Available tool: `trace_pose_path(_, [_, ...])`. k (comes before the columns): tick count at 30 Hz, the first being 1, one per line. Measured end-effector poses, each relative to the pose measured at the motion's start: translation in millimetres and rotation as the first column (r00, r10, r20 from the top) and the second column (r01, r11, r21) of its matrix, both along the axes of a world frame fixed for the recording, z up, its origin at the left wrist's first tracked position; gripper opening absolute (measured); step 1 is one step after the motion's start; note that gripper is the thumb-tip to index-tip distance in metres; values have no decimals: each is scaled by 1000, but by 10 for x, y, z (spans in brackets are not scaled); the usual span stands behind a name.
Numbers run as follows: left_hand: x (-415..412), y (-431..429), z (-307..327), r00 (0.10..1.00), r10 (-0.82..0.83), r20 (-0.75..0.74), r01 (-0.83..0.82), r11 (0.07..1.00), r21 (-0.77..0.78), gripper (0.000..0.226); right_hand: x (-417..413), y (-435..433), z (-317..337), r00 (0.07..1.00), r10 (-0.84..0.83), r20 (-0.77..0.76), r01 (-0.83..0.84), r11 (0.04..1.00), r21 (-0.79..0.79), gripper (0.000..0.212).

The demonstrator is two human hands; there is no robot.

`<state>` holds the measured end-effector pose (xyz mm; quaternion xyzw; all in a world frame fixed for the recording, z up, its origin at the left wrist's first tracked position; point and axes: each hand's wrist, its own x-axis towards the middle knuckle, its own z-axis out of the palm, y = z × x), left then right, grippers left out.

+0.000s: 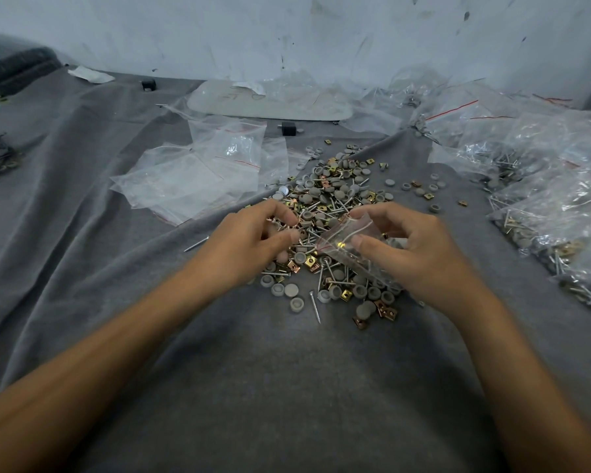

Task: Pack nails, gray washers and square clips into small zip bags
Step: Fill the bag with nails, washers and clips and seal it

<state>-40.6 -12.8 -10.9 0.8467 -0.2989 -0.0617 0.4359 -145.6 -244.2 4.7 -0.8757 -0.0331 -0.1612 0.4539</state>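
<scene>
Crinkly clear bag (350, 249), round gray washers (291, 290)

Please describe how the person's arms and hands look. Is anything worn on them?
The left forearm and right forearm are bare to the frame edge, and no sleeves show. The left hand and right hand have no gloves. No ring, watch or bracelet is visible on either.
</scene>
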Motion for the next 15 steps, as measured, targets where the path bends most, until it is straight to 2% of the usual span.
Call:
trace_pose_path(2, [-3,-10,-47,988,-7,156,-9,994,108,16,8,4,-2,1000,-2,3,2,1000,-3,28])
trace_pose_path(4, [-37,-45,-75,956,-89,278,29,976,214,16,11,7,-2,1000,1,6,-1,1000,-5,27])
trace_pose_path(7, [-85,-102,-140,898,-228,377,90,933,349,29,13,10,-2,1000,14,10,-13,1000,-15,27])
trace_pose_path(11, [-95,-122,-189,862,-199,467,46,947,318,28,10,-1,-12,1000,16,3,-16,1000,-21,27])
trace_pose_path(15, [-53,-119,-119,910,-79,407,-3,980,197,18,13,1,-22,1000,7,-6,-7,999,-31,28])
